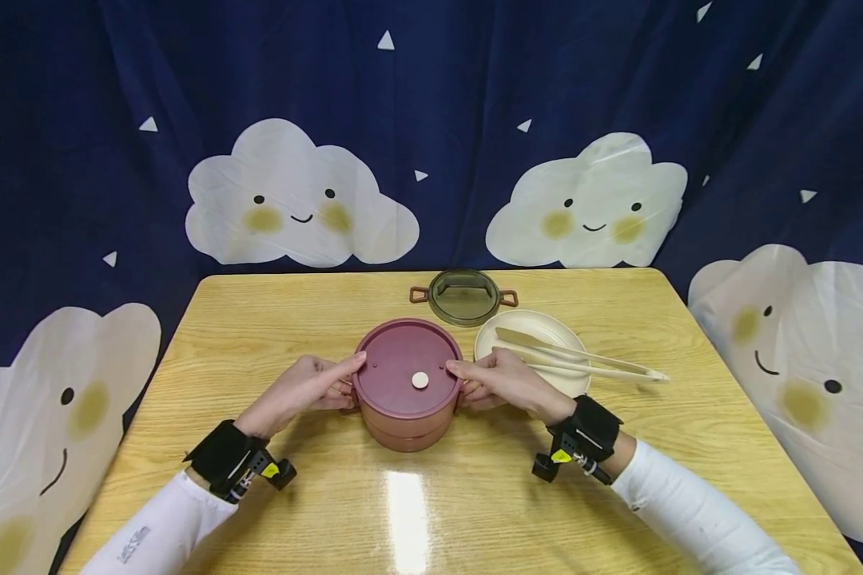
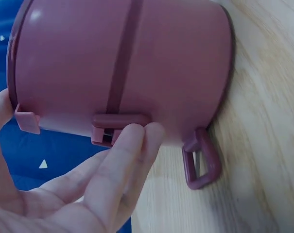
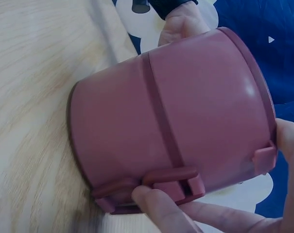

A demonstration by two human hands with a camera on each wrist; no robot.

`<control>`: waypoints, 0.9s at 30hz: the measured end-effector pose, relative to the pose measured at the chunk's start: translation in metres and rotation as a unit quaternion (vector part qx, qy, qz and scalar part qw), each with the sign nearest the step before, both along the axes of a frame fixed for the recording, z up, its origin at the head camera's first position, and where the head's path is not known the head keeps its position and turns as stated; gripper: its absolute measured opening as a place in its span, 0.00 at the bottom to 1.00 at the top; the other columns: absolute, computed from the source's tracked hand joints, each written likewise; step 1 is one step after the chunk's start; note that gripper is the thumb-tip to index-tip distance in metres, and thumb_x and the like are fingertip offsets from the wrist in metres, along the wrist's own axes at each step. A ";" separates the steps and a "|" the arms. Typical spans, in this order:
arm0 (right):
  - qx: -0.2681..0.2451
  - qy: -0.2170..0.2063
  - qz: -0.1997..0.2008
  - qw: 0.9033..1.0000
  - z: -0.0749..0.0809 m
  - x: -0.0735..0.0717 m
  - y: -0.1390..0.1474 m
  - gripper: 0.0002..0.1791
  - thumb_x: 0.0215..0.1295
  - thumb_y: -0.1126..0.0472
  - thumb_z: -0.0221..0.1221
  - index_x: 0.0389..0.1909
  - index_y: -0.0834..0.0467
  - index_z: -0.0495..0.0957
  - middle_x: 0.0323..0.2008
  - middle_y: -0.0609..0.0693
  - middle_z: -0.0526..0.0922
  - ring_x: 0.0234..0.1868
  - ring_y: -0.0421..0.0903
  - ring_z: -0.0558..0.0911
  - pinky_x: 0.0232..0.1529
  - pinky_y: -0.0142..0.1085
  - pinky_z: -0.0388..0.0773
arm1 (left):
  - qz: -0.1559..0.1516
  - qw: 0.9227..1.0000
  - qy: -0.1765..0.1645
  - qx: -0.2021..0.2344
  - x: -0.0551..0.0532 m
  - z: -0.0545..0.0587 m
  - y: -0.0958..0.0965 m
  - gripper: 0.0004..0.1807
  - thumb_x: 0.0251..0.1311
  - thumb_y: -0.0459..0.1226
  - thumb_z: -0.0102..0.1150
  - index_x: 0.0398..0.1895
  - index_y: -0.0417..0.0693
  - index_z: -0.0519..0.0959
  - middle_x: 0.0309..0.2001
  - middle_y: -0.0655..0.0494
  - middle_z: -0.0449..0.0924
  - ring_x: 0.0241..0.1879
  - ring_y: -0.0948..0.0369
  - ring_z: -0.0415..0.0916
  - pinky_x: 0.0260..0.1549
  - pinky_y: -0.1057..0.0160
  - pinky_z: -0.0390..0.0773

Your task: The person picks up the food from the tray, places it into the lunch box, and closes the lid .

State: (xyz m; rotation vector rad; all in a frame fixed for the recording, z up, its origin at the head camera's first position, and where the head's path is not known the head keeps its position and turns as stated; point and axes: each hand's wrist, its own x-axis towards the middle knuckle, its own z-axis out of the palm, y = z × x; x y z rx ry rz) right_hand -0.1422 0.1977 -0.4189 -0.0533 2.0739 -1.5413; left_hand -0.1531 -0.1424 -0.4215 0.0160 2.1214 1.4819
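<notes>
In the head view, a maroon pot [image 1: 408, 431] stands mid-table under a flat maroon lid [image 1: 401, 347] with a small white knob [image 1: 420, 380]. Two tiers, one above the other, make up its wall. My left hand [image 1: 309, 387] grips the pot's left side, thumb on the lid's rim. On the opposite side my right hand [image 1: 509, 382] holds it the same way. Seen from the left wrist, the fingertips sit at an upper side handle [image 2: 122, 120], above a lower handle [image 2: 212, 167]. The right wrist view has a fingertip beside the handles [image 3: 171, 175] there.
Behind the pot lies a dark glass lid [image 1: 464, 299] with brown handles. A cream plate [image 1: 539, 319] sits to the right, close to my right hand, with beige tongs [image 1: 618, 367] lying across it and past its edge. A dark blue curtain [image 1: 446, 80] hangs behind the wooden table [image 1: 295, 311].
</notes>
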 end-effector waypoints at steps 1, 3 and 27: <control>-0.002 0.001 0.004 1.000 -0.001 0.000 0.001 0.28 0.73 0.41 0.63 0.45 0.66 0.87 0.42 0.65 0.92 0.47 0.58 0.92 0.54 0.51 0.87 | -0.005 1.000 0.002 0.001 0.000 0.000 -0.001 0.39 0.70 0.65 0.57 0.55 0.37 0.86 0.55 0.42 0.88 0.49 0.53 0.91 0.60 0.56 0.83; -0.003 0.004 0.007 1.000 -0.002 0.000 0.002 0.30 0.74 0.40 0.62 0.46 0.67 0.86 0.43 0.66 0.91 0.48 0.59 0.92 0.54 0.51 0.87 | -0.010 1.000 0.009 0.000 0.002 -0.001 -0.002 0.41 0.72 0.66 0.53 0.59 0.35 0.84 0.58 0.40 0.87 0.51 0.53 0.90 0.59 0.56 0.84; 0.019 0.013 0.005 1.000 -0.001 0.003 0.006 0.35 0.75 0.37 0.59 0.54 0.68 0.84 0.47 0.62 0.91 0.49 0.53 0.92 0.56 0.50 0.86 | -0.158 0.961 0.181 -0.134 -0.002 -0.031 -0.027 0.46 0.51 0.44 0.84 0.69 0.31 0.74 0.64 0.32 0.80 0.56 0.44 0.85 0.55 0.48 0.85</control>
